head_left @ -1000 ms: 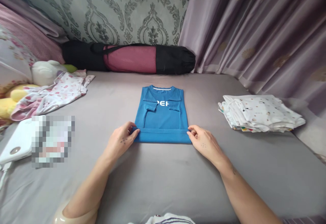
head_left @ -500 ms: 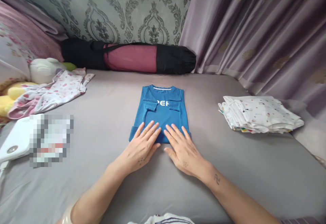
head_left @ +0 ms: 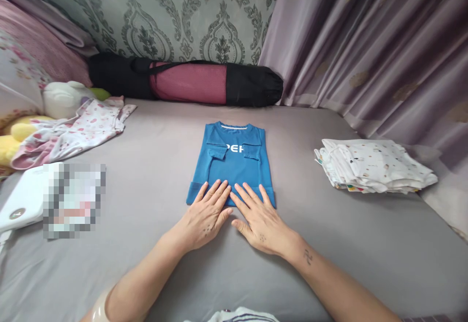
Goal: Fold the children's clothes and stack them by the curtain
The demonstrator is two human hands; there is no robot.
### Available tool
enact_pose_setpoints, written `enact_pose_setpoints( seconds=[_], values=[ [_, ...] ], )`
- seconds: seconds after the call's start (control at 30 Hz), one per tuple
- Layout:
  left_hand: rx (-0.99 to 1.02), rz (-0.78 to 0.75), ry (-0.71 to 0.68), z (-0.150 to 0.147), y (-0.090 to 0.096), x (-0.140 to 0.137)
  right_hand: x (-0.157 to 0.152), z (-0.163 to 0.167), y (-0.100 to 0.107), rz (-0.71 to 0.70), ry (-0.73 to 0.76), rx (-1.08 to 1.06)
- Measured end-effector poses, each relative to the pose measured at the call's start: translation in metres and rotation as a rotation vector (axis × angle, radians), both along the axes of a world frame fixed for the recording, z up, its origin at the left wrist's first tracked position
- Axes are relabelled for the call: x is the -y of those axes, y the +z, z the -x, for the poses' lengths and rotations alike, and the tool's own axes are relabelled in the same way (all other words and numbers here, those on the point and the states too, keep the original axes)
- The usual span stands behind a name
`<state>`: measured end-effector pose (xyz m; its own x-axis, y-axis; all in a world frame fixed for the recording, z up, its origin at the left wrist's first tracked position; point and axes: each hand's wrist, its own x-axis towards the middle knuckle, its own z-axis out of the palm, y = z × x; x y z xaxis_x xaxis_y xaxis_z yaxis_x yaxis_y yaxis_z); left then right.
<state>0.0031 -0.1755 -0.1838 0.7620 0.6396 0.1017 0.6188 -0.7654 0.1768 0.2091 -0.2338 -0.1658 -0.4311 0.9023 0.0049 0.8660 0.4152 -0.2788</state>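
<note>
A blue long-sleeved shirt [head_left: 234,168] lies flat in front of me, its collar at the far end. Both sleeves are folded in over its chest, partly covering white lettering. The near hem is turned up in a band. On the left part of that band rests my left hand [head_left: 210,212], palm down with fingers stretched out. My right hand [head_left: 258,217] lies flat on the band's right part, fingers spread. Neither hand grips the cloth, and the fingers hide some of the hem.
A stack of folded white printed clothes [head_left: 380,166] sits on the grey sheet [head_left: 146,136] at right. To the left are a patterned garment [head_left: 97,122], plush toys [head_left: 66,100] and a white device [head_left: 29,200] with a cable. A black and maroon bag [head_left: 188,84] lies along the wall.
Both hands have slid slightly toward me and closer together along the turned-up hem. The shirt keeps its folded shape.
</note>
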Motion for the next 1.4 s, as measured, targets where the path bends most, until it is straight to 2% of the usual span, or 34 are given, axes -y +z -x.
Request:
enact_pose_setpoints(
  seconds=[0.23, 0.43, 0.77, 0.97, 1.17, 1.4],
  values=[
    [-0.010, -0.094, 0.069, 0.002, -0.012, -0.004, 0.002, -0.003, 0.002, 0.032, -0.037, 0.046],
    [-0.015, -0.129, 0.137, 0.004, -0.015, -0.007, 0.003, -0.006, -0.001, 0.025, -0.057, 0.043],
    [-0.019, -0.066, 0.232, 0.011, -0.017, -0.016, 0.004, -0.007, -0.006, -0.025, -0.109, 0.049],
    [0.013, 0.004, 0.293, 0.018, -0.019, -0.025, 0.003, -0.011, -0.014, -0.061, -0.208, 0.075],
    [0.007, 0.077, 0.366, 0.026, -0.017, -0.032, 0.000, -0.021, -0.013, -0.037, -0.295, 0.068],
    [0.050, 0.058, 0.439, 0.040, -0.014, -0.043, -0.004, -0.030, -0.017, -0.110, -0.341, -0.007]
  ],
)
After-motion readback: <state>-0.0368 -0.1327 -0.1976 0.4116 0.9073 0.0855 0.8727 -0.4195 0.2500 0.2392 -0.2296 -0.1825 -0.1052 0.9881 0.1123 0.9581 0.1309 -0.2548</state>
